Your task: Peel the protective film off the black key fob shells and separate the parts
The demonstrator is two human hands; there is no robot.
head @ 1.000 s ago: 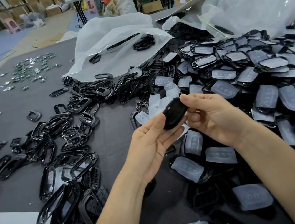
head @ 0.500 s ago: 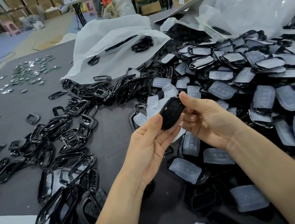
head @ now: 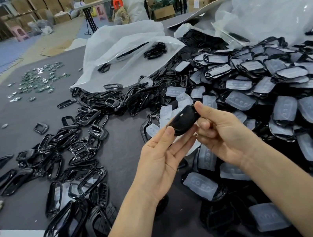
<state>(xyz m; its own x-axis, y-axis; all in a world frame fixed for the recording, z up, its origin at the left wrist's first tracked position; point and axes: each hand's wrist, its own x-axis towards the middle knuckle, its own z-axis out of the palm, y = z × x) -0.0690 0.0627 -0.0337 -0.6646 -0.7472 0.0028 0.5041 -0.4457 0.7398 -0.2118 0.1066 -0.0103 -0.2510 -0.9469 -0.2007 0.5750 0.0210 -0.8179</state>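
2 hands (left (head: 158,157), right (head: 225,140)), pinching 1 shell (head: 184,121)

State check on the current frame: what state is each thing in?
shell: in the air, held by both hands
left hand: pinches the shell's near end
right hand: pinches its far end
pile of shells: heaped, most with a pale layer on top
frames: loose, scattered
plastic bag: slumped, black parts inside

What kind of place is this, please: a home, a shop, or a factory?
Most likely a small factory or assembly workshop. A big heap of black shells lies on the table, more parts lie in plastic bags, and cartons are stacked at the back.
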